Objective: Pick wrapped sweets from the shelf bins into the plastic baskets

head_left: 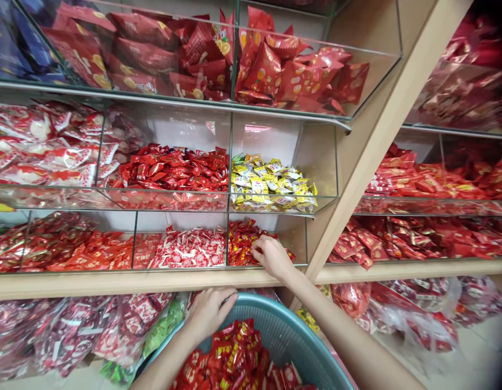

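In the head view, a blue-green plastic basket [299, 335] is standing at the bottom middle, and shiny red candy packets [238, 352] with yellow lettering are lying heaped inside it. The left hand [212, 309] is resting palm-down on the basket's far-left rim; whether its fingers are closing around that rim, I cannot tell. The right hand [273, 257] is reaching beyond the basket, its fingers curling at a clear-walled bin of small red-and-yellow wrapped candies [240, 238]; I cannot tell whether it is grasping any. That bin is sitting just above the basket's far rim, behind a pale wooden shelf edge [145, 283]. Red-and-white wrapped candies [189, 249] are filling a bin above and left of the basket. Higher above the basket, white-and-yellow packets [271, 187] and glossy red packets [173, 168] are lying in neighbouring bins, and larger red pouches [145, 49] are filling the row farthest above it. Bulging clear plastic bags [72, 336] are sitting left of the basket, and others are lying to its right.
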### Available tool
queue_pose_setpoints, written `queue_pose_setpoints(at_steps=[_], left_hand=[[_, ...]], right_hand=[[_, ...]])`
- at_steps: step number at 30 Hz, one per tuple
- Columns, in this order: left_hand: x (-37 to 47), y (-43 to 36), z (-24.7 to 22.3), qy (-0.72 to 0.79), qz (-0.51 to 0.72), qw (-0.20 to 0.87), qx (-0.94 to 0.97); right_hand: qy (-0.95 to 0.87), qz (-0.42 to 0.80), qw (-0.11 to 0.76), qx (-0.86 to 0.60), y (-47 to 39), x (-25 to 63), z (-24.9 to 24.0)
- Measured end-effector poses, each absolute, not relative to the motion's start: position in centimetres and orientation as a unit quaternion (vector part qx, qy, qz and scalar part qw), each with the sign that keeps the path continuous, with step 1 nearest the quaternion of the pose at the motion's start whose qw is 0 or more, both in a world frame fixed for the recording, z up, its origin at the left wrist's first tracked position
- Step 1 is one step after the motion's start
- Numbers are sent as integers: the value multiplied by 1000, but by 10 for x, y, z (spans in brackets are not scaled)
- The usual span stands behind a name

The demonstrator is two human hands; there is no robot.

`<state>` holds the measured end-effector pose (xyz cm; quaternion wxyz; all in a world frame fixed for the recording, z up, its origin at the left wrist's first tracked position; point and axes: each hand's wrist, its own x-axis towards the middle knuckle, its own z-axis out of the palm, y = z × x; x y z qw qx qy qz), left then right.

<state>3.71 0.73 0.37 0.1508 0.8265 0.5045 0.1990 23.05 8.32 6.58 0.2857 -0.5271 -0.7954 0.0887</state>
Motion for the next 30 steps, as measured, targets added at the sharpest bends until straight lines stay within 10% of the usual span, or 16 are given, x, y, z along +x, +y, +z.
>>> queue_pose_setpoints(at_steps=[13,30], left_hand=[[38,7,5,504,200,146,828],[37,12,9,491,235,225,808]], right_hand=[[-464,515,562,-451,32,254,75],[-503,619,385,-465,-25,250,19]])
